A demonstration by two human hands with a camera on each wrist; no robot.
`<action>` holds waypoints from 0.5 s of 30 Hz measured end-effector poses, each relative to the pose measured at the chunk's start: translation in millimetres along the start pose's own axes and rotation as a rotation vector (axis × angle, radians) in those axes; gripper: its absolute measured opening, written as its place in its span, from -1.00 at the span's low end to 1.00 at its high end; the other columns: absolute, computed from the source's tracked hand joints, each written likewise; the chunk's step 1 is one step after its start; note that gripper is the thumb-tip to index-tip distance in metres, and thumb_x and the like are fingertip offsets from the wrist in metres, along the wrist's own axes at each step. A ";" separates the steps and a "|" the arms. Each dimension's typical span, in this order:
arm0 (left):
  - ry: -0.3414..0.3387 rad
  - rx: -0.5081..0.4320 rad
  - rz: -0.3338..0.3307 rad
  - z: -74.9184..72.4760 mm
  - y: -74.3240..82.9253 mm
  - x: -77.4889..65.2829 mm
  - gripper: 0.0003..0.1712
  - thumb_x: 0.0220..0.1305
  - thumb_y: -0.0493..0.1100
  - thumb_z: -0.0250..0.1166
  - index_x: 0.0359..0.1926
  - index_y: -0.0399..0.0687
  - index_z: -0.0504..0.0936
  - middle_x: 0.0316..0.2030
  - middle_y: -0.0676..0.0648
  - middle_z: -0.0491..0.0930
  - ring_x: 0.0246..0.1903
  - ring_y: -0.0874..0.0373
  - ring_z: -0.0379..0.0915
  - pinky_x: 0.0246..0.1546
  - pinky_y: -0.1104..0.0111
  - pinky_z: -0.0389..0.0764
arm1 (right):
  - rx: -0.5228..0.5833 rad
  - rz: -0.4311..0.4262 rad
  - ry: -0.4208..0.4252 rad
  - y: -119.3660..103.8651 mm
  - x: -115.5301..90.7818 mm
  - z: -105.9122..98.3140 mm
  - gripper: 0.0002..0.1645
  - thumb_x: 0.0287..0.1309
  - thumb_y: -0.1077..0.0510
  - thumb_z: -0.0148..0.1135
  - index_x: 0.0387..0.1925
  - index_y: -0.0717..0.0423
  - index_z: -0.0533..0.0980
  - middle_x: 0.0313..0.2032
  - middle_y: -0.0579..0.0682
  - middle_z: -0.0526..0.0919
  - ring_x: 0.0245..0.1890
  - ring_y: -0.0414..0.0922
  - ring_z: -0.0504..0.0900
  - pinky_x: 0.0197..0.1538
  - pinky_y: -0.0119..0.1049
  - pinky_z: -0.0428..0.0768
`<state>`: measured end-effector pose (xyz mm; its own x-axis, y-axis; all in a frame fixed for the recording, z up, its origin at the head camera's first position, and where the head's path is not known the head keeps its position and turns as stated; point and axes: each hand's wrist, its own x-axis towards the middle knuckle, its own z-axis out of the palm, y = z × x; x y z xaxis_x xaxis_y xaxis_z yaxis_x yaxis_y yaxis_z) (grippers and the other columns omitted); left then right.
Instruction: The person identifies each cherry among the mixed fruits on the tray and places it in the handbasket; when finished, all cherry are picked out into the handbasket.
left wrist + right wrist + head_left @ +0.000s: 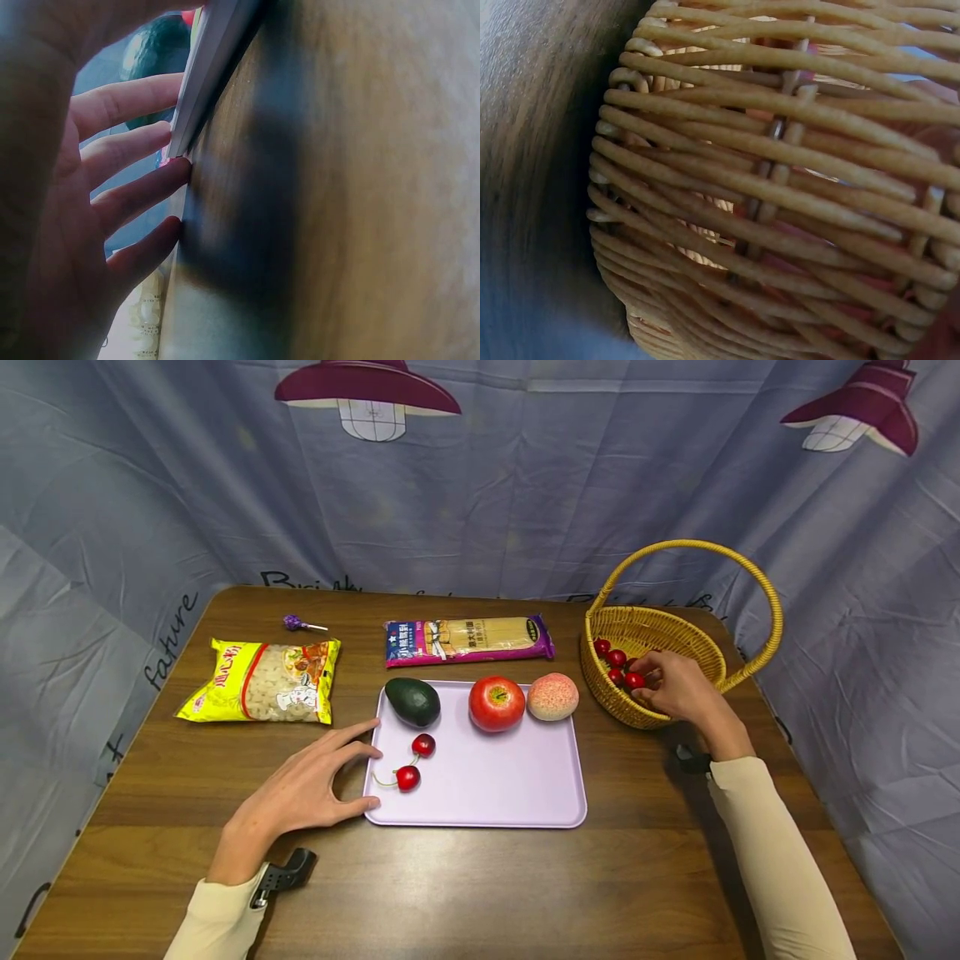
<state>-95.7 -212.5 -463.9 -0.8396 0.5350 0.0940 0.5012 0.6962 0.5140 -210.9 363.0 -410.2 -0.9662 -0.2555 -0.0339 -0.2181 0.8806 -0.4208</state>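
My left hand [307, 789] rests at the left edge of a lilac tray [495, 789], fingers spread and fingertips touching its rim; the left wrist view shows the fingers [139, 161] against that edge. On the tray lie an avocado [412, 702], a red apple [497, 703], a peach [552, 697] and two stemmed cherries, one cherry [423, 745] above the other [407, 778]. My right hand [686, 693] reaches into a wicker basket [652, 622], thumb and fingers about a cherry [634, 681] beside other cherries [617, 657]. Basket weave [780, 180] mostly hides this hand in the right wrist view.
A yellow pasta bag [262, 683] lies left of the tray, with a purple lollipop [296, 622] behind it. Behind the tray is a noodle packet [468, 640]. The basket's tall handle [690, 543] arches over it. Curtains surround the wooden table [450, 893].
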 end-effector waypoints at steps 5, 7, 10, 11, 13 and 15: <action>-0.004 -0.003 -0.006 0.1 -0.2 0.5 -0.33 0.18 0.29 0.58 0.23 0.14 0.71 0.62 0.02 0.29 0.52 -0.12 0.31 0.42 -0.24 0.44 | -0.030 -0.019 0.043 -0.7 -0.7 0.3 -0.60 0.20 0.28 0.55 0.05 0.34 0.66 -0.03 0.37 0.76 -0.09 0.30 0.78 0.02 0.31 0.69; -0.005 -0.005 -0.006 0.3 -0.3 0.7 -0.33 0.18 0.29 0.58 0.23 0.13 0.70 0.62 0.01 0.29 0.52 -0.13 0.31 0.42 -0.25 0.44 | -0.046 -0.029 0.080 -3.4 -2.8 0.2 -0.64 0.24 0.27 0.53 0.03 0.33 0.68 -0.05 0.35 0.76 -0.09 0.29 0.77 0.00 0.30 0.68; -0.005 -0.004 -0.006 0.3 -0.5 0.5 -0.32 0.19 0.29 0.58 0.23 0.14 0.70 0.62 0.01 0.28 0.52 -0.13 0.31 0.42 -0.25 0.43 | -0.047 -0.019 0.141 -12.1 -7.8 -0.3 -0.67 0.30 0.23 0.48 0.04 0.31 0.69 -0.04 0.35 0.76 -0.05 0.30 0.73 0.00 0.30 0.65; -0.005 -0.003 -0.006 0.3 -0.6 0.5 -0.33 0.19 0.29 0.58 0.23 0.14 0.70 0.62 0.01 0.28 0.52 -0.13 0.31 0.42 -0.25 0.43 | -0.041 -0.010 0.160 -16.9 -10.0 -0.7 -0.66 0.31 0.22 0.47 0.05 0.31 0.68 -0.03 0.34 0.75 -0.03 0.30 0.72 0.02 0.30 0.65; -0.006 -0.001 -0.004 0.3 -0.6 0.5 -0.33 0.19 0.29 0.58 0.23 0.14 0.70 0.62 0.01 0.28 0.52 -0.12 0.31 0.42 -0.25 0.44 | -0.032 0.003 0.200 -26.9 -14.0 -0.7 -0.64 0.33 0.19 0.45 0.07 0.31 0.67 0.00 0.35 0.73 0.01 0.30 0.69 0.05 0.32 0.63; -0.006 -0.002 -0.004 0.2 -0.8 0.6 -0.33 0.19 0.28 0.58 0.23 0.14 0.70 0.62 0.02 0.28 0.52 -0.12 0.32 0.41 -0.25 0.44 | -0.042 -0.006 0.245 -37.6 -17.0 -0.1 -0.64 0.34 0.18 0.44 0.07 0.32 0.67 0.01 0.35 0.72 0.00 0.30 0.68 0.04 0.31 0.63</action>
<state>-96.6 -212.6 -464.4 -0.8400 0.5356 0.0868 0.4978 0.6972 0.5158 -186.3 334.2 -393.6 -0.9683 -0.1603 0.1916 -0.2241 0.8964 -0.3824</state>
